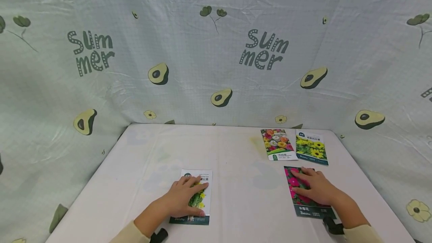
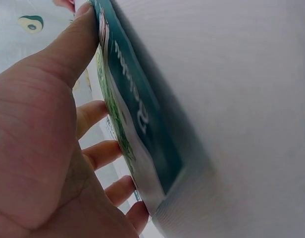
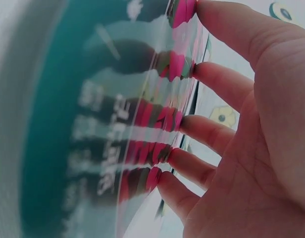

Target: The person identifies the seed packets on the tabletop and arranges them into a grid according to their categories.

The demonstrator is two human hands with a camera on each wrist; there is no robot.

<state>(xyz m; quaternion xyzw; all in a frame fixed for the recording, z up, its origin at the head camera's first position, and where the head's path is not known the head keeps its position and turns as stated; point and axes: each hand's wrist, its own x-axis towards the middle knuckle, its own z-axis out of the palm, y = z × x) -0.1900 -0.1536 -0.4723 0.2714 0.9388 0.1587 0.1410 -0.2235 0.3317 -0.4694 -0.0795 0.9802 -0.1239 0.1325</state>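
My left hand [image 1: 180,198] rests with spread fingers on a white seed packet [image 1: 197,199] with yellow flowers and a dark green bottom band. In the left wrist view, the fingertips and thumb touch the face of this packet [image 2: 140,124], which lies on the white tabletop. On the right, my right hand [image 1: 316,188] lies over a seed packet [image 1: 312,212] with bright pink flowers and a dark green band. From the right wrist, its fingertips press lightly on the glossy packet [image 3: 53,129], fingers extended and apart. Both hands partly cover the packets' pictures.
Behind the right hand lie two more packets, one with mixed-coloured blooms [image 1: 278,141] and one with yellow flowers [image 1: 311,147]. A pale cloth [image 1: 189,48] printed with avocados and lettering hangs around the white table [image 1: 236,198].
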